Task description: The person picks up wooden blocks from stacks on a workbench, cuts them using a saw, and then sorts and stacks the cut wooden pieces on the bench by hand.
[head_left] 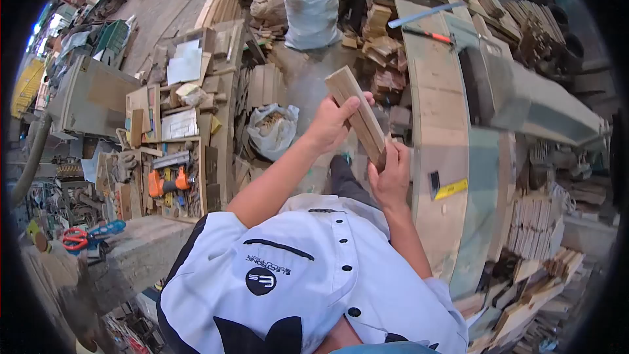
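A short wooden board [359,113] with a groove or seam along its length is held up, slanting, in front of my body. My left hand [333,122] wraps around it near the upper end, thumb lying across its face. At the lower end, my right hand [391,169] grips the same board, with some fingers hidden behind it. Below and to the right, a try square with a yellow blade [451,188] rests on the long wooden bench [436,236].
On the bench's far end lie a hammer with a red handle [429,35] and a pale strip [426,15]. A large machine part [524,95] juts in from the right. White sacks [311,6] stand on the floor ahead. At left, a tool tray holds an orange power drill [167,182].
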A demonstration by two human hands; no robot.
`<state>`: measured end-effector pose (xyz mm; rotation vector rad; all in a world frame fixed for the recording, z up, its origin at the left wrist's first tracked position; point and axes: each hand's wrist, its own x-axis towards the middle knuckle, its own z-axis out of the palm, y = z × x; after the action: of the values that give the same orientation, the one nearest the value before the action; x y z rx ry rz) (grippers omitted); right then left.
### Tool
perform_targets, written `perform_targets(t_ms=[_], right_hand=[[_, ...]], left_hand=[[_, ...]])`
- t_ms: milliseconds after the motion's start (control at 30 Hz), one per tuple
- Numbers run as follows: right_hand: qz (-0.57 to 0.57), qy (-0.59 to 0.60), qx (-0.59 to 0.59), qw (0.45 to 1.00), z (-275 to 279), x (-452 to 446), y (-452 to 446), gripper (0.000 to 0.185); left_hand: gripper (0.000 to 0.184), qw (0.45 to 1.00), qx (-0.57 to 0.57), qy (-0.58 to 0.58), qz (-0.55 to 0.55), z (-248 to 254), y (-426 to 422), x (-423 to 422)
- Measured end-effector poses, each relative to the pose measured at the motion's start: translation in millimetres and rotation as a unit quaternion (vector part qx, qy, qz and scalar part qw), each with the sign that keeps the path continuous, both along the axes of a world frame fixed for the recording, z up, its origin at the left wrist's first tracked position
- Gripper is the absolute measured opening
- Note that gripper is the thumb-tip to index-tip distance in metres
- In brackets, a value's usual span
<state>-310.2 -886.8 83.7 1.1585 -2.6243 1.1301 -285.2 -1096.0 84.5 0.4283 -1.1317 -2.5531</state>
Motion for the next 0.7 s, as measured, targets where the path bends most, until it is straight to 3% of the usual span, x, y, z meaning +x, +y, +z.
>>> perform_targets(t_ms=[167,233,267,567,667,700], right_hand=[[0.008,-0.005,-0.049,0.999,-8,-86,-47,0.067],[0.061,-0.210,-0.122,0.968,-12,-122,-65,0.059],[0.064,-0.397,-0.168,0.900,-10,-137,-69,0.053],[-0.006,-0.383,-0.120,0.916,5,-223,-126,0.047],[-0.062,-0.140,-0.066,0.986,17,-240,-160,0.063],[-0.101,-0.134,-0.070,0.983,17,-245,-173,0.063]], left_hand=[[0.035,0.998,0.002,0.026,-0.060,11,-53,-78],[0.035,0.996,-0.028,0.015,-0.079,20,-74,-110],[0.035,0.995,-0.042,0.002,-0.085,22,-84,-123],[0.041,0.991,-0.001,-0.026,-0.133,22,-147,-231],[0.035,0.989,0.002,-0.047,-0.142,-2,-165,-274],[0.034,0.991,-0.001,-0.058,-0.119,-5,-167,-289]])
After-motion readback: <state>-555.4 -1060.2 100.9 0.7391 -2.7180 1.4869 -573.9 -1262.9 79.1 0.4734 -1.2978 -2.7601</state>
